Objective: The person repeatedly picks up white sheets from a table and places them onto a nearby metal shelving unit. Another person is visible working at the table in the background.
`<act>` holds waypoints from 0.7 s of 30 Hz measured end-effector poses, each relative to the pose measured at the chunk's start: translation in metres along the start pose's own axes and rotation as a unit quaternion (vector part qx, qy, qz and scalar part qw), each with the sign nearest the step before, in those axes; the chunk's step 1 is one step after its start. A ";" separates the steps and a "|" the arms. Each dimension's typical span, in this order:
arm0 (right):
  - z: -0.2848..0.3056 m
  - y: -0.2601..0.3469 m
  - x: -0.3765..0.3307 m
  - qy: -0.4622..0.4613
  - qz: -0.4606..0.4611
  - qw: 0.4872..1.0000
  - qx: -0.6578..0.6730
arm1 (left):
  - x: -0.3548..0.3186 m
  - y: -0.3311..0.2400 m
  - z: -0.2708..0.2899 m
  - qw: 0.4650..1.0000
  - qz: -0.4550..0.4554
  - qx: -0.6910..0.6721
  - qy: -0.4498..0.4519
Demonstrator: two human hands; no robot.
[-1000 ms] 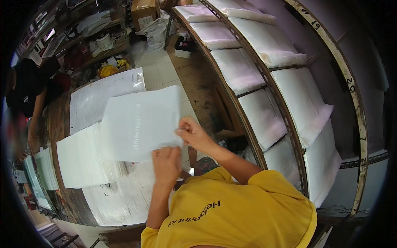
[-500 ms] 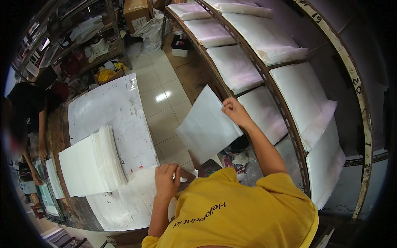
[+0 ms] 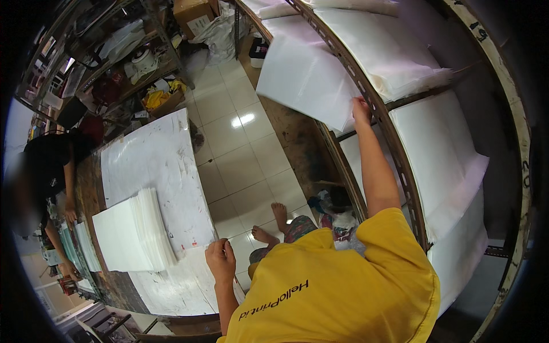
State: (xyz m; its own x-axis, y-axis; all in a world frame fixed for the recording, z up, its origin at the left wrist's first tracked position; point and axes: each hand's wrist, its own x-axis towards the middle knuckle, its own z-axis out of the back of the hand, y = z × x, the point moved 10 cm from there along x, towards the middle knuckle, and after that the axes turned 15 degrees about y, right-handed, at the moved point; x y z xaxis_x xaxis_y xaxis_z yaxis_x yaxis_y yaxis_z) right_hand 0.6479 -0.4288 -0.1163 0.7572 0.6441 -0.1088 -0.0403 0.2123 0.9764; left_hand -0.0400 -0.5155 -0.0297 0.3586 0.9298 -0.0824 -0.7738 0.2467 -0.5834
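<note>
My right hand (image 3: 360,111), arm stretched far forward, pinches the near right corner of a white sheet (image 3: 309,80). The sheet slants over the lower rack shelf at the far right, covering part of the white pile (image 3: 294,28) behind it. At the right edge of the work table (image 3: 154,137), my left hand (image 3: 221,258) is curled with its fingers together; whether anything is inside them is hidden. On the table to its left lies a thick stack of white sheets (image 3: 128,231), its right edges fanned out.
A metal-framed rack (image 3: 409,200) with several piles of white sheets (image 3: 434,148) stands along my right. Tiled floor (image 3: 231,166) separates table and rack. Across the table, a person in black (image 3: 48,166) works at the left. Cluttered shelves and a cardboard box (image 3: 194,17) stand behind.
My right hand has carried the white sheet forward and up toward the rack shelf. My left hand has shifted slightly down and left, staying by the table edge.
</note>
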 end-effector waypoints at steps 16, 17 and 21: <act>0.028 -0.057 -0.037 -0.108 -0.170 0.979 0.042 | 0.010 0.008 -0.016 0.990 0.015 0.096 -0.102; 0.029 -0.060 -0.037 -0.111 -0.174 0.978 0.039 | 0.010 0.009 -0.017 0.990 0.014 0.099 -0.103; 0.028 -0.059 -0.039 -0.112 -0.180 0.977 0.038 | 0.010 0.009 -0.017 0.989 0.011 0.106 -0.106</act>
State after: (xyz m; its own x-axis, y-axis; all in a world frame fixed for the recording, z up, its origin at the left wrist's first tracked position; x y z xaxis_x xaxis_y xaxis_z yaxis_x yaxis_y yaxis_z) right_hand 0.6390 -0.4875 -0.1647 0.8367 0.3597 -0.4130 0.2976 0.3344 0.8942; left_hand -0.0344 -0.5086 -0.0495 0.2397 0.9665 0.0916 -0.8802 0.2562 -0.3994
